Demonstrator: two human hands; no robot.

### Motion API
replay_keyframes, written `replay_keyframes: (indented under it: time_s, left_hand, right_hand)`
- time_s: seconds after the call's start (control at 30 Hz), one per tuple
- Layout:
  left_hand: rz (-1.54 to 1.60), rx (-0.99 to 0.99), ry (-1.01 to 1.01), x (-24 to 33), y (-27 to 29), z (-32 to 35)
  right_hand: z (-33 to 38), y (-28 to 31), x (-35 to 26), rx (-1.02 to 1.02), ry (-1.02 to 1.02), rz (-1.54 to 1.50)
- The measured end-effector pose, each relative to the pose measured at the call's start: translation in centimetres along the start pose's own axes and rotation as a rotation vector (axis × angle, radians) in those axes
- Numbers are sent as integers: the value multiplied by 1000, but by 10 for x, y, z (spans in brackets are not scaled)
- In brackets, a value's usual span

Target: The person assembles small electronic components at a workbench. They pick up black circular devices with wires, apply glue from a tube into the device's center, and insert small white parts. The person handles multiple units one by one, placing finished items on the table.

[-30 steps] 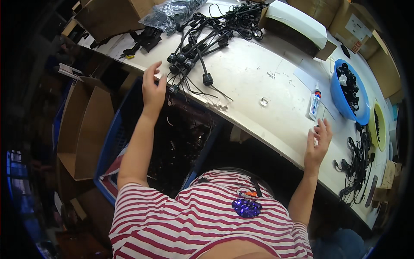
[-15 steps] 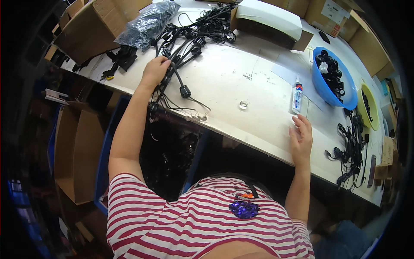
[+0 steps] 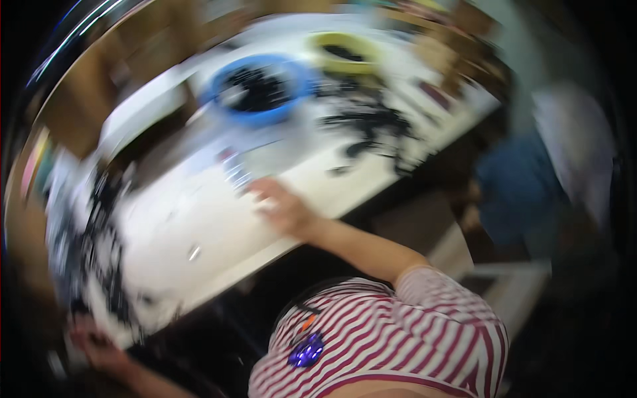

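The whole view is smeared by motion. My right hand (image 3: pixel 284 207) hovers over the white table by a white tube (image 3: pixel 234 171) with blue and red marks. Its fingers look bent, but the blur hides whether they hold anything. At the lower left, my left hand (image 3: pixel 96 341) is by the table's near edge, beside a heap of black cables (image 3: pixel 106 249). Blur hides its fingers too. A small clear ring (image 3: pixel 194 253) lies on the table between the hands.
A blue basin (image 3: pixel 215 99) of black parts and a yellow basin (image 3: pixel 371 66) stand at the back. More black cables (image 3: pixel 371 123) lie right of them. A white box (image 3: pixel 146 113) stands at the back left. Another person in blue (image 3: pixel 521 189) is at the right.
My view has swung to the right, so the table appears turned and shifted left. My left hand was at the cable bundle; it now shows at the lower left. My right hand stays near the tube.
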State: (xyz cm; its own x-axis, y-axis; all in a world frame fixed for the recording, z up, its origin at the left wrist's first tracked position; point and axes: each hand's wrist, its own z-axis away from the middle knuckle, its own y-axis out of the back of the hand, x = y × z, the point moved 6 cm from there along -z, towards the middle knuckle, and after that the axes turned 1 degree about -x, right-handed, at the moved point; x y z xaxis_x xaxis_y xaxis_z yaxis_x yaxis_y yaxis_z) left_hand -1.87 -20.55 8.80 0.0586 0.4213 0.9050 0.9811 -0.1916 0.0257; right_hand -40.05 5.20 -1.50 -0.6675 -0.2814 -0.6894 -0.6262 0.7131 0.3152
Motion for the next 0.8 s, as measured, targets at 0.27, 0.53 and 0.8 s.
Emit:
replay_keyframes:
  time_s: [0.27, 0.53, 0.8]
  left_hand:
    - [10, -241, -522, 17, -78, 95]
    - [-88, -593, -896, 21, -176, 160]
    - [-244, -1431, 98, -13, -211, 198]
  right_hand:
    - [66, 212, -56, 583, -189, 175]
    - [135, 246, -122, 767, -239, 308]
    - [77, 119, -160, 88, 230, 586]
